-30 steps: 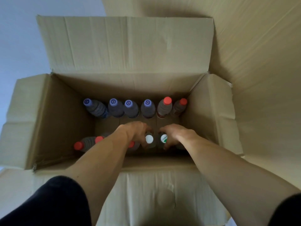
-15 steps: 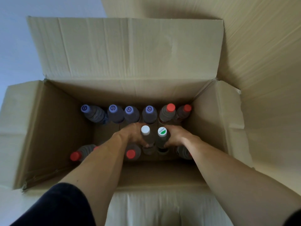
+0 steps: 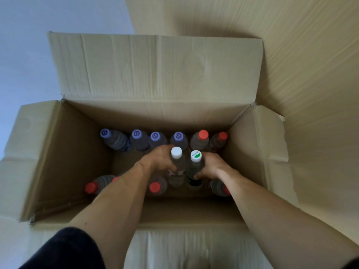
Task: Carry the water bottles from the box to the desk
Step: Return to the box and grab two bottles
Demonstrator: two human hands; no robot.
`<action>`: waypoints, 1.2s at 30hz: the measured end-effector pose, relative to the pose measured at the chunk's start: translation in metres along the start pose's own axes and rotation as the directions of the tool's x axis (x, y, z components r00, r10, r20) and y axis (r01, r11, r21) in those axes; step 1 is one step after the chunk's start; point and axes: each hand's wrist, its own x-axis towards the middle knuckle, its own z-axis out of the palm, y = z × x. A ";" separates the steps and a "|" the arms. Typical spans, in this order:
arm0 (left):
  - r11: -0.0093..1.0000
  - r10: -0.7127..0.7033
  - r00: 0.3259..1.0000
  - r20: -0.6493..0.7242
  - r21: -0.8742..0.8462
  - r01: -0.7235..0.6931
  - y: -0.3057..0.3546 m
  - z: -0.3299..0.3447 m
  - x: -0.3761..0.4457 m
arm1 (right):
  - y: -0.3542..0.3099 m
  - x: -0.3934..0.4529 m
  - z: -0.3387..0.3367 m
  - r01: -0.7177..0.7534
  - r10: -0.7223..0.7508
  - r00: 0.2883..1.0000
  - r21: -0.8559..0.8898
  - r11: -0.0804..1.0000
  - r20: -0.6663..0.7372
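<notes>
An open cardboard box [image 3: 73, 152] sits below me with several water bottles standing inside. My left hand [image 3: 159, 160] grips a clear bottle with a plain white cap [image 3: 176, 152]. My right hand [image 3: 211, 165] grips a clear bottle with a white and green cap [image 3: 195, 156]. Both bottles are raised above the others and touch side by side in the middle of the box. A back row holds several purple-capped bottles [image 3: 155, 137] and two red-capped ones [image 3: 203, 134]. More red-capped bottles [image 3: 154, 187] stand in the front row, partly hidden by my forearms.
The box's four flaps are folded outward, the tall rear flap [image 3: 155, 65] upright against a beige wall [image 3: 310, 74]. A pale floor [image 3: 23, 45] shows at the left. The desk is not in view.
Both hands closed on the two white-capped bottles in the front row and have lifted them up toward me; the camera has also shifted slightly over the box.
</notes>
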 end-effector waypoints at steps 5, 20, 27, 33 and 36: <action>0.960 -0.022 0.995 -0.094 -0.279 -0.006 0.015 -0.025 -0.028 | -0.007 -0.020 -0.025 0.103 -0.100 0.995 0.145 0.984 -0.025; 0.596 -0.210 0.945 -0.252 -0.799 -0.081 0.036 -0.066 -0.139 | -0.085 -0.084 -0.073 0.175 -0.242 0.970 0.663 0.728 0.009; 0.362 -0.270 0.903 -0.335 -0.904 -0.228 0.041 -0.065 -0.182 | -0.139 -0.106 -0.065 0.223 -0.320 0.948 0.705 0.673 0.005; 0.158 -0.213 0.890 -0.402 -0.914 -0.375 0.035 -0.075 -0.229 | -0.190 -0.125 -0.044 0.231 -0.369 0.930 0.789 0.569 -0.007; 0.144 -0.210 0.886 -0.414 -0.909 -0.391 0.020 -0.079 -0.257 | -0.217 -0.135 -0.028 0.216 -0.413 0.909 0.779 0.588 0.060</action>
